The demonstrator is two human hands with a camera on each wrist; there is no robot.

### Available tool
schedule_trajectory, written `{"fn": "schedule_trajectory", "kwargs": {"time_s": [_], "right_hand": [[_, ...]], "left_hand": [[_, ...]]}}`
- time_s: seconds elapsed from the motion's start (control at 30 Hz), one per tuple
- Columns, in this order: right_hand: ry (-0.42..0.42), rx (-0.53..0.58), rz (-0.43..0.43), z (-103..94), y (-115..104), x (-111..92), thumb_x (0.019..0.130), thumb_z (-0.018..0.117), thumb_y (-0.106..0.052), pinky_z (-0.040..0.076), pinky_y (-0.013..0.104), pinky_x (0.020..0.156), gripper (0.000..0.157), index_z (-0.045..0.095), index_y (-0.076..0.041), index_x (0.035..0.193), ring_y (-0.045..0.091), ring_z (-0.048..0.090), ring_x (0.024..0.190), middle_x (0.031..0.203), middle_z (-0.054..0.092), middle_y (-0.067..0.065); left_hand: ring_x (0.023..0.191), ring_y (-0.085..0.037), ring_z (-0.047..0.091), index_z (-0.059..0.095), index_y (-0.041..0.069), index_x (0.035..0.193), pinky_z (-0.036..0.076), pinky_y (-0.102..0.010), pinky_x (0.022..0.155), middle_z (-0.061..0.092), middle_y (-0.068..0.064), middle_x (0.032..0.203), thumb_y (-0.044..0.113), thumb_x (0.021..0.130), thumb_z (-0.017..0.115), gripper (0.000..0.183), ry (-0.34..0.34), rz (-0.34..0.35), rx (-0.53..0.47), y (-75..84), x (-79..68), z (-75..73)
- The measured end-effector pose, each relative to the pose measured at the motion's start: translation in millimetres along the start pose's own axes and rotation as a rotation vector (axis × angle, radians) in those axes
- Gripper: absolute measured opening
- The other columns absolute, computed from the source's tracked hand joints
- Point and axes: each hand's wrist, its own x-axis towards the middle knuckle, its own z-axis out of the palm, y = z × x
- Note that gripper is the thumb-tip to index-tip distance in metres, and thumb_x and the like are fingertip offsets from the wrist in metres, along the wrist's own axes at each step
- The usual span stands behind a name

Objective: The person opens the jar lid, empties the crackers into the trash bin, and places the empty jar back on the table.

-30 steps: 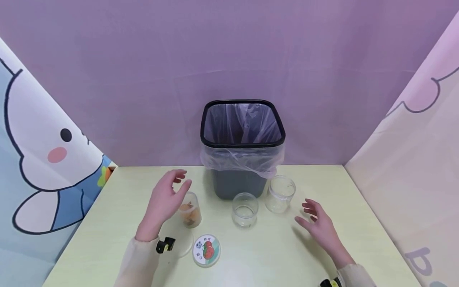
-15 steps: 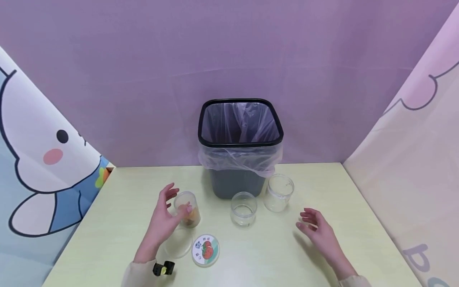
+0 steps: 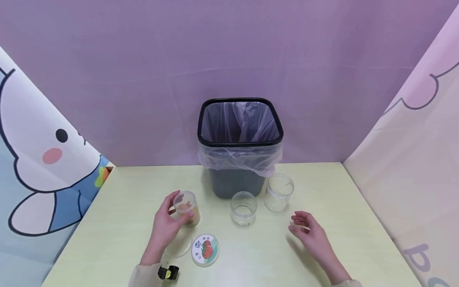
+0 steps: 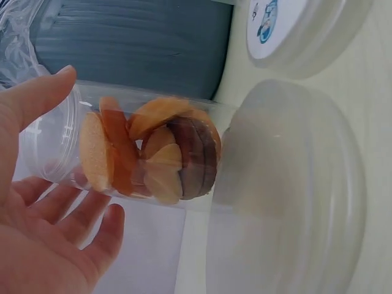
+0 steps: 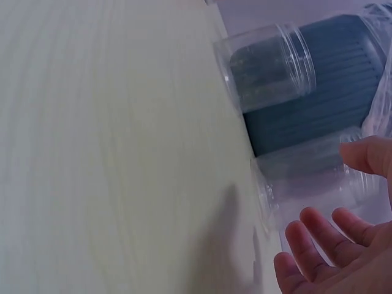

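A clear plastic jar (image 3: pixel 187 209) stands upright on the left of the table, uncovered. Orange-brown pieces, some darker, lie in it, like cookies or dried slices. My left hand (image 3: pixel 165 224) curves round it, thumb on the near side and fingers on the far left; the left wrist view shows thumb (image 4: pixel 46 98) and fingers on opposite sides of the jar. My right hand (image 3: pixel 311 236) hovers over the table at the right, fingers loosely bent and holding nothing. Nearest to it is a wide clear jar (image 3: pixel 279 193); a smaller clear jar (image 3: pixel 244 209) stands left of that.
Behind the jars stands a dark grey trash bin (image 3: pixel 233 183) with a black rim and a clear liner. A round lid with a tomato picture (image 3: pixel 205 250) lies at the front, beside a translucent lid (image 3: pixel 179 245). Fabric walls enclose the table (image 3: pixel 258 255).
My left hand has come down from above the jar of orange-brown pieces and closed round its side. The right hand has shifted slightly left and nearer the body. The jars stay put.
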Motion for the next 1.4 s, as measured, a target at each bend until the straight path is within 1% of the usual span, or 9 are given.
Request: {"fn": "schedule_trajectory", "kwargs": {"time_s": [0.23, 0.33, 0.47, 0.67, 0.83, 1.0, 1.1, 1.2, 1.4], "right_hand": [[-0.036, 0.066, -0.048, 10.4, -5.3, -2.4, 0.090, 0.074, -0.013, 0.050, 0.038, 0.095, 0.052, 0.051, -0.001, 0.135, 0.028, 0.059, 0.117, 0.128, 0.062, 0.014], [-0.052, 0.107, -0.067, 16.3, -8.4, -3.9, 0.088, 0.075, -0.010, 0.050, 0.038, 0.094, 0.051, 0.053, -0.001, 0.134, 0.027, 0.060, 0.115, 0.126, 0.063, 0.013], [-0.084, 0.150, -0.124, 24.9, -12.0, -6.4, 0.087, 0.075, -0.008, 0.051, 0.038, 0.094, 0.049, 0.055, -0.001, 0.131, 0.029, 0.060, 0.114, 0.124, 0.064, 0.013], [-0.144, 0.164, -0.233, 37.9, -20.4, -10.5, 0.087, 0.076, -0.008, 0.052, 0.037, 0.091, 0.045, 0.058, -0.004, 0.128, 0.031, 0.061, 0.112, 0.124, 0.063, 0.013], [-0.193, 0.147, -0.314, 48.7, -25.8, -14.4, 0.086, 0.078, -0.010, 0.053, 0.039, 0.089, 0.044, 0.059, -0.011, 0.127, 0.028, 0.062, 0.110, 0.123, 0.064, 0.013], [-0.263, 0.131, -0.393, 59.3, -31.4, -18.4, 0.086, 0.078, -0.012, 0.053, 0.040, 0.088, 0.048, 0.057, -0.007, 0.129, 0.029, 0.061, 0.109, 0.121, 0.063, 0.014], [-0.293, 0.142, -0.428, 65.6, -35.0, -20.1, 0.085, 0.079, -0.012, 0.053, 0.041, 0.088, 0.050, 0.056, -0.005, 0.129, 0.029, 0.061, 0.110, 0.120, 0.064, 0.014], [-0.309, 0.153, -0.458, 71.4, -37.9, -21.2, 0.084, 0.080, -0.011, 0.053, 0.040, 0.089, 0.052, 0.056, -0.007, 0.130, 0.028, 0.061, 0.111, 0.120, 0.064, 0.014], [-0.321, 0.179, -0.488, 81.9, -43.5, -22.6, 0.081, 0.083, -0.011, 0.053, 0.040, 0.090, 0.060, 0.054, -0.011, 0.134, 0.025, 0.059, 0.115, 0.127, 0.062, 0.006]], "left_hand": [[0.126, -0.031, 0.051, 0.047, 0.008, 0.145, 0.045, -0.048, 0.098, 0.054, -0.013, 0.140, 0.016, 0.078, 0.087, 0.078, 0.013, -0.008, -0.002, 3.6, -1.9, 1.3], [0.124, -0.029, 0.053, 0.049, 0.009, 0.143, 0.047, -0.045, 0.096, 0.057, -0.012, 0.137, 0.015, 0.077, 0.088, 0.077, 0.010, 0.022, 0.003, 8.2, -2.2, 1.8], [0.120, -0.028, 0.057, 0.052, 0.010, 0.141, 0.050, -0.038, 0.091, 0.061, -0.010, 0.132, 0.011, 0.075, 0.088, 0.075, -0.019, 0.085, 0.001, 18.0, -3.9, 4.1], [0.117, -0.027, 0.060, 0.055, 0.013, 0.138, 0.053, -0.040, 0.086, 0.064, -0.006, 0.128, 0.008, 0.073, 0.088, 0.073, -0.102, 0.159, -0.023, 33.9, -13.7, 11.8], [0.116, -0.025, 0.060, 0.056, 0.019, 0.137, 0.054, -0.038, 0.087, 0.064, -0.002, 0.127, 0.013, 0.074, 0.089, 0.071, -0.207, 0.171, -0.035, 46.9, -24.0, 21.3], [0.113, -0.022, 0.060, 0.057, 0.017, 0.136, 0.054, -0.037, 0.087, 0.065, -0.001, 0.123, 0.017, 0.073, 0.089, 0.071, -0.298, 0.202, -0.030, 59.3, -34.1, 31.0], [0.110, -0.020, 0.061, 0.056, 0.017, 0.136, 0.055, -0.035, 0.084, 0.064, 0.001, 0.122, 0.020, 0.073, 0.090, 0.072, -0.350, 0.238, -0.023, 63.6, -39.5, 38.2], [0.109, -0.020, 0.061, 0.054, 0.018, 0.137, 0.055, -0.034, 0.082, 0.063, -0.001, 0.124, 0.025, 0.074, 0.090, 0.073, -0.410, 0.257, -0.017, 66.7, -43.7, 46.3], [0.111, -0.023, 0.060, 0.053, 0.015, 0.137, 0.054, -0.035, 0.084, 0.063, -0.002, 0.124, 0.027, 0.074, 0.089, 0.073, -0.478, 0.267, -0.008, 68.5, -49.6, 60.3]]}}
